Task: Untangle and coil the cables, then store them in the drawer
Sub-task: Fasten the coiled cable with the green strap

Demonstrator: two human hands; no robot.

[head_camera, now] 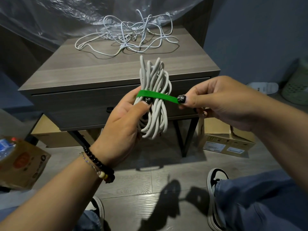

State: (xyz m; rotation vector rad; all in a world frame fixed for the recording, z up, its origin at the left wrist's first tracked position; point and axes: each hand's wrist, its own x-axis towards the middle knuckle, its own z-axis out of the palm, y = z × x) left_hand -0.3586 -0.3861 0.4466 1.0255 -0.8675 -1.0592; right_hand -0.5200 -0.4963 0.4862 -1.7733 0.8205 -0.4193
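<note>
A coiled grey-white cable bundle (155, 97) stands upright in front of the drawer, and my left hand (123, 124) grips its middle with the thumb pressed on the loops. A green strap (156, 96) wraps across the bundle. My right hand (215, 104) pinches the strap's free end and holds it out taut to the right. On the far part of the nightstand top (83, 67) lies a tangle of thin white cables (128, 37). The nightstand's drawer (80, 107) is closed; its dark handle shows just left of my left hand.
Clear plastic sheeting (58, 15) hangs behind the nightstand. Cardboard boxes sit on the floor at left (21, 164), under the nightstand (55, 134) and at right (225, 140). A green mesh basket (296, 85) stands far right. My shoes and legs are at the bottom.
</note>
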